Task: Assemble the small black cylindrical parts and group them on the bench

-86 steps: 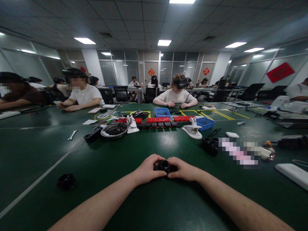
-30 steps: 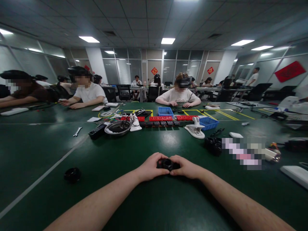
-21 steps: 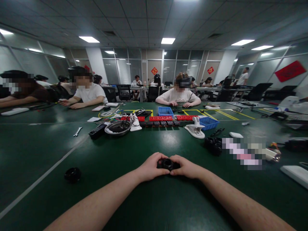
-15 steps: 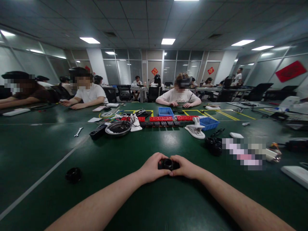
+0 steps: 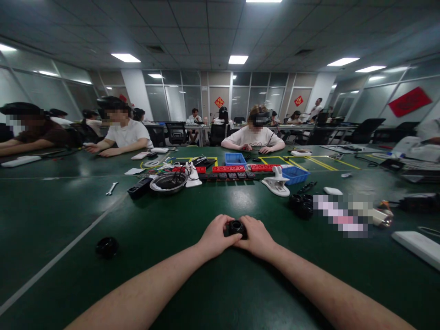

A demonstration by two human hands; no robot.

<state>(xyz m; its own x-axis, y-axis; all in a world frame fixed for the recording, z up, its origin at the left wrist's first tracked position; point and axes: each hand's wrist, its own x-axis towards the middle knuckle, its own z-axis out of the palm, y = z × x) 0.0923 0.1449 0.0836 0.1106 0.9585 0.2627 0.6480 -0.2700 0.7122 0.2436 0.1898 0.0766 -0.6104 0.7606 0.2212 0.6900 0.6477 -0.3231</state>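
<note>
Between my two hands is a black round part with a hole in its top [image 5: 236, 225], low over the green table or resting on it; I cannot tell which. My left hand [image 5: 217, 236] grips its left side, with the thumb across the near face. On the other side my right hand [image 5: 257, 237] is wrapped round it, thumb close to the left one. The fingers hide much of its lower body. A similar black round part [image 5: 107, 247] lies by itself to the left, and several more black round parts [image 5: 301, 206] are grouped to the right.
Beyond my hands stand a metal bowl [image 5: 168, 183], a row of red and black blocks [image 5: 228, 173], a white clamp [image 5: 277, 182] and blue bins [image 5: 294, 175]. A wrench [image 5: 112, 188] lies left. A person [image 5: 256, 136] sits opposite; others sit at the left.
My right hand has closed further round the black part, and the fingers of both hands have come nearer together. The whole view has shifted slightly.
</note>
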